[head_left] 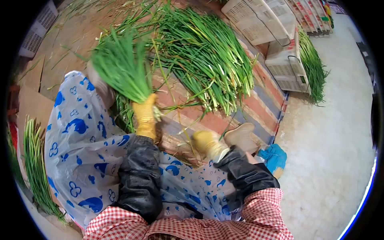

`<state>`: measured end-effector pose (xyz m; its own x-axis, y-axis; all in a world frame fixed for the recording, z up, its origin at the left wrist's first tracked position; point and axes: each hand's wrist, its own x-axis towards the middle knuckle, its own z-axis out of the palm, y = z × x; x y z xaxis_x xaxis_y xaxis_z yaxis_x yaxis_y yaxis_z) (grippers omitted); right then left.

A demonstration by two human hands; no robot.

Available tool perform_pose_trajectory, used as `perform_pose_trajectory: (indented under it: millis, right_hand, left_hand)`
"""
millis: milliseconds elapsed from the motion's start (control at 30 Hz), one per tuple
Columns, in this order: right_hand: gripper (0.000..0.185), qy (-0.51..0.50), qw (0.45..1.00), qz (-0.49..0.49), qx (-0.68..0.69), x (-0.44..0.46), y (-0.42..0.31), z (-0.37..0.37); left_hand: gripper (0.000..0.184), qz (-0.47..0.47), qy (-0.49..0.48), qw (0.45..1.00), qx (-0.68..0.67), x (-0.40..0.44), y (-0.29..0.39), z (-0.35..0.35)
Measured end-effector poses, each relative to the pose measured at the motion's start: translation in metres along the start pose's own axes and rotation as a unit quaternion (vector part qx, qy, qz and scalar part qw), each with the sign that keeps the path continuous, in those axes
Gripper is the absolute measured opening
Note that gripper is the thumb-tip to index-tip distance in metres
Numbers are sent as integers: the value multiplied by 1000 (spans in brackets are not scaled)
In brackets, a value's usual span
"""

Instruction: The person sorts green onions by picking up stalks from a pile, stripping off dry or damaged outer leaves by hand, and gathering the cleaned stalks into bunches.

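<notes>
My left hand (145, 116), in a yellow glove, is closed around the pale stem ends of a bunch of green chives (124, 70). The leaves fan out up and to the left, blurred by motion. My right hand (208, 145), also yellow-gloved, is held low over the striped sheet, near my right shoe; its fingers are smeared and their pose is unclear. Beyond both hands lies a large pile of loose chives (204, 56), with its white ends toward the right and front.
A white plastic crate (288, 72) on its side holds more chives at right, beside another crate (250, 20). A blue bag (273, 159) lies near my right shoe (241, 138). More chives (36, 168) lie at left. Loose leaves litter the striped sheet (260, 106).
</notes>
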<state>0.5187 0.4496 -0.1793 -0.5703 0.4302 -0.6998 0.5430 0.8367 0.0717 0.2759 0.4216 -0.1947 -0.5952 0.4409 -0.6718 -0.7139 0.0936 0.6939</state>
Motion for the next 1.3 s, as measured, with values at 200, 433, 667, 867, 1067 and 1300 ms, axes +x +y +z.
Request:
perform_pose_trajectory:
  millis: [200, 433, 667, 867, 1067, 1300]
  right_hand:
    - [18, 362, 871, 276, 187, 44, 172, -95]
    - [19, 304, 905, 293, 51, 140, 219, -120]
    - [24, 294, 872, 344, 189, 140, 223, -114]
    - [17, 252, 910, 328, 21, 117, 193, -131]
    - [25, 314, 845, 180, 393, 53, 92, -123]
    - [18, 276, 937, 73, 202, 14, -35, -71]
  left_hand:
    - [19, -215, -120, 945, -213, 26, -34, -17]
    - [19, -214, -111, 959, -150, 17, -47, -11]
    - [16, -222, -103, 959, -144, 12, -55, -10]
    - [21, -224, -91, 960, -142, 0, -46, -10]
    - [26, -281, -189, 928, -152, -7, -43, -8]
    - [24, -276, -290, 900, -174, -12, -41, -12]
